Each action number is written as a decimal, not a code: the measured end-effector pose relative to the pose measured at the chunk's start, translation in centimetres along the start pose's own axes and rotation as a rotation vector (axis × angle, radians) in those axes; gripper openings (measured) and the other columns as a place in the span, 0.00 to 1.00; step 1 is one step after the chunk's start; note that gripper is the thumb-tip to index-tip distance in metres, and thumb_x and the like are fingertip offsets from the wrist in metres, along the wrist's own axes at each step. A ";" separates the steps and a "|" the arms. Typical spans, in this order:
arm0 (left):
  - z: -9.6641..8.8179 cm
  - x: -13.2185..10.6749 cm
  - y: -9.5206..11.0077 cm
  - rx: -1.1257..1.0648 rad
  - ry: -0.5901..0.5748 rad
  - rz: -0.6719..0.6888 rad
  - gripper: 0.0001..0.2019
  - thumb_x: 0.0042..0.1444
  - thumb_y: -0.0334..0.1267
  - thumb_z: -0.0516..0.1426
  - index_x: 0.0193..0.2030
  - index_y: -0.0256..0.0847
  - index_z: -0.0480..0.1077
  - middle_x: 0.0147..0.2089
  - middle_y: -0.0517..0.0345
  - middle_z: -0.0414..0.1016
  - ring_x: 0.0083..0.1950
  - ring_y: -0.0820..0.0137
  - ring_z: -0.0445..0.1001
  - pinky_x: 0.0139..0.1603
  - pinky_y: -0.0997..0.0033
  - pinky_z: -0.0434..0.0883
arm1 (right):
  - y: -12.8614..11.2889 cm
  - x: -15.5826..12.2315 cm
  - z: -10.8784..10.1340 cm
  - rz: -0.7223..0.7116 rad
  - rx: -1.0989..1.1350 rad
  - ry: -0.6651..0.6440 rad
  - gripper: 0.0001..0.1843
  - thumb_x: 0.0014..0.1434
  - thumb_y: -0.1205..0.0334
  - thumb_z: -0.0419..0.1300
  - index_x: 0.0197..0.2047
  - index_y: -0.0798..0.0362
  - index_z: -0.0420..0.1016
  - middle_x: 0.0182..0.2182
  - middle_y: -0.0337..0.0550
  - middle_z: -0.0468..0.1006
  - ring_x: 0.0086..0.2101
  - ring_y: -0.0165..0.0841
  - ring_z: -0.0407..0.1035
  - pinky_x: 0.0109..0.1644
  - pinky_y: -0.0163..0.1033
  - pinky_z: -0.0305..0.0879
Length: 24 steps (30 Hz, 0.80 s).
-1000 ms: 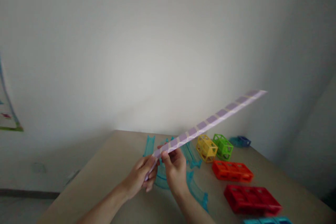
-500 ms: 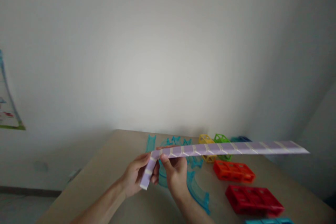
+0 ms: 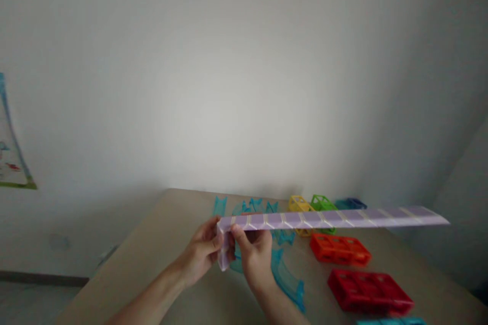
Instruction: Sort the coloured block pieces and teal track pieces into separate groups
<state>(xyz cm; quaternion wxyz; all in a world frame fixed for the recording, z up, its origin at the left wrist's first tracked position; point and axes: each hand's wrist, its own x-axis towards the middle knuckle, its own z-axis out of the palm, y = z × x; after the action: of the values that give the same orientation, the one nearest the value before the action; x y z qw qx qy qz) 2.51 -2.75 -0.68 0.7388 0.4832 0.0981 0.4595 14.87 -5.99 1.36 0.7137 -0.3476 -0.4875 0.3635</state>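
Note:
A long lilac paper strip (image 3: 310, 219) with pale cross bands stretches from my hands far out to the right, above the table. Its short left end is folded down at a sharp angle. My left hand (image 3: 204, 250) pinches the strip at this fold, thumb on the front and fingers behind. Just right of the fold, my right hand (image 3: 254, 251) grips the long part, its thumb lying on the face and the other fingers mostly hidden underneath. Beyond and below the hands lie translucent blue track pieces (image 3: 286, 278), partly covered by the strip and hands.
On the tan table (image 3: 163, 233), a red block frame (image 3: 369, 292) and an orange one (image 3: 340, 249) lie at the right. Yellow (image 3: 299, 204), green (image 3: 322, 203) and dark blue (image 3: 354, 203) frames stand farther back near the wall. A light blue piece (image 3: 392, 321) shows at the bottom edge.
The strip's short left end has swung from slanting down-left to pointing almost straight down, and its crease looks sharper. My left thumb has moved down onto the folded part.

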 end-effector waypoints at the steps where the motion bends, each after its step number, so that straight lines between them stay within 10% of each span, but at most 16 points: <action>1: 0.1 0.1 0.0 0.013 0.018 0.021 0.10 0.52 0.40 0.63 0.39 0.39 0.69 0.28 0.61 0.70 0.26 0.74 0.71 0.30 0.74 0.69 | 0.1 0.0 0.0 0.016 0.009 -0.006 0.15 0.52 0.53 0.65 0.34 0.55 0.71 0.22 0.39 0.73 0.22 0.31 0.67 0.25 0.36 0.64; 24: 0.2 -0.1 0.3 0.194 0.196 0.125 0.10 0.54 0.41 0.61 0.41 0.39 0.72 0.29 0.60 0.70 0.27 0.73 0.69 0.29 0.70 0.72 | -1.0 0.3 0.2 0.007 -0.067 0.093 0.12 0.50 0.56 0.66 0.27 0.55 0.70 0.23 0.38 0.72 0.26 0.31 0.67 0.30 0.36 0.63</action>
<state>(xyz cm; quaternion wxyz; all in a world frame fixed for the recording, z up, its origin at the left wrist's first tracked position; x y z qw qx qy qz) 2.41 -2.93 -0.32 0.6455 0.5103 0.1835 0.5378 14.97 -6.18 2.43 0.7223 -0.3895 -0.4642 0.3332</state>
